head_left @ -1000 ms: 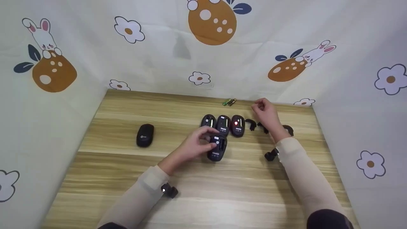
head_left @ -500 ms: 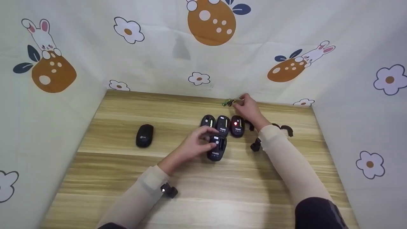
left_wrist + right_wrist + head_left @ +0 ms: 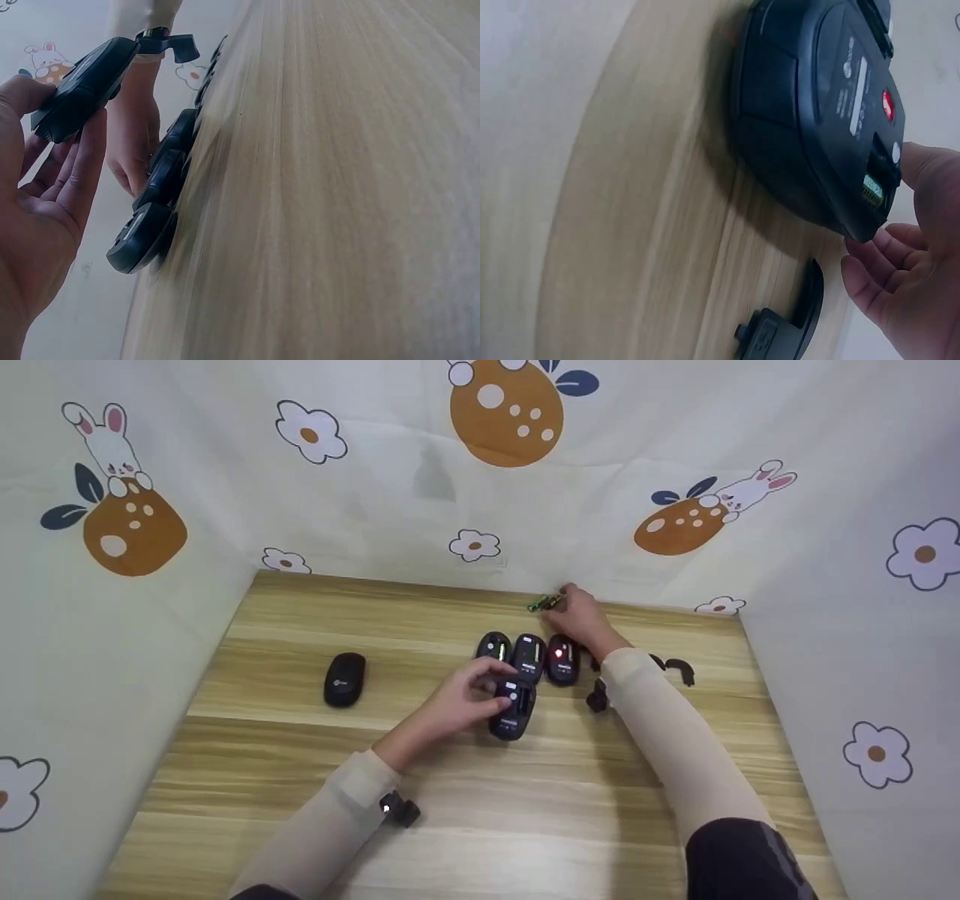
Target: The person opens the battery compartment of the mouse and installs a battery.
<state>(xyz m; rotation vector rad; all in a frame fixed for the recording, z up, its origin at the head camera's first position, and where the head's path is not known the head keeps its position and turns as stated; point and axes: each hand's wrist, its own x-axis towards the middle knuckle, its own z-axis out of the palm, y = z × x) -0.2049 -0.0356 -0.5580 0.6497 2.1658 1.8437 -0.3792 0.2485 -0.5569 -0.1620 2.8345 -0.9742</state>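
My left hand [image 3: 457,697] holds an upturned black computer mouse [image 3: 512,712] by its sides, thumb on its underside, where a long dark battery slot shows. In the left wrist view this mouse [image 3: 82,90] is raised off the table. My right hand [image 3: 585,619] is at the back of the table, thumb and index finger around the right end of a dark-and-gold battery [image 3: 556,600]; I cannot tell whether they grip it. Beside that lies a green battery [image 3: 538,604]. In the right wrist view the right fingertips [image 3: 862,281] are partly hidden behind an upturned mouse [image 3: 817,112].
Three upturned mice stand in a row, the right one [image 3: 564,664] with a red light on, each with its slot exposed. Curved black covers [image 3: 681,670] lie to their right, partly under the right forearm. Another mouse [image 3: 345,680] sits right side up at the left. Patterned cloth encloses the table [image 3: 300,780].
My right hand has moved left from above the black covers to the batteries, its fingers coming around the dark-and-gold one. The left hand and its mouse have stayed in place.
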